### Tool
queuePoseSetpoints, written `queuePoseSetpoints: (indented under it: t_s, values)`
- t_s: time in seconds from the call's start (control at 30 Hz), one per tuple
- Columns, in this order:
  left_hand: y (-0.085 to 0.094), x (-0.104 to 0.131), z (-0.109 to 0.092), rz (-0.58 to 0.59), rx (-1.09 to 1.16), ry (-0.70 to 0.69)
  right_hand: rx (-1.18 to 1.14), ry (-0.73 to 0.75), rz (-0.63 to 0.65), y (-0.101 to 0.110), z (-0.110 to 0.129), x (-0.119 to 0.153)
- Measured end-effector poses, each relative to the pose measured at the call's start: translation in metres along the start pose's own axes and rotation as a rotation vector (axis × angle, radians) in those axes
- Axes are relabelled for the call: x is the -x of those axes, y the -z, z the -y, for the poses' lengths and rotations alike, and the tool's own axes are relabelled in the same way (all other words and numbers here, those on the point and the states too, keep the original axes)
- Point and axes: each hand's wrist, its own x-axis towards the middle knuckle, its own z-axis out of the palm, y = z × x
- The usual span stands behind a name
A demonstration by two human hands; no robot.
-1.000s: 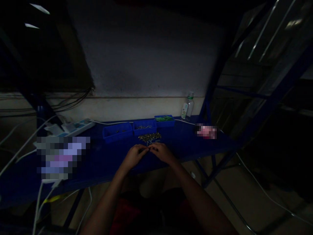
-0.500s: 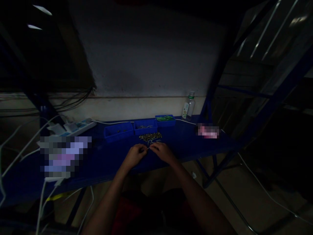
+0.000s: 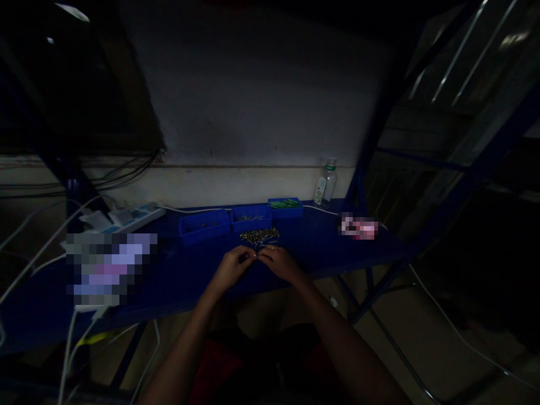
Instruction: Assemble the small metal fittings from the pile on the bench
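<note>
My two hands meeting over the dark blue metal workbench [image 3: 177,275], fingertips pinched together.

My left hand [image 3: 231,269] and right hand [image 3: 280,262] touch at the fingertips, both curled closed, seemingly on a small metal part too dim to make out. Just beyond them lies a loose heap of small shiny metal pieces [image 3: 259,235]. Behind the heap stand three shallow blue plastic trays [image 3: 204,226] in a row. A clear plastic bottle with a green cap [image 3: 325,183] stands at the wall, and a white power strip [image 3: 135,217] lies far left.
</note>
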Motion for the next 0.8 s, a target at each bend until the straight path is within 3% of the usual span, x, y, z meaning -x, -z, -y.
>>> queuePoseSetpoints:
  t_s: [0.8]
  values:
    - [0.000, -0.001, 0.003, 0.040, -0.048, 0.033, -0.218, -0.116, -0.043, 0.003, 0.001, 0.001]
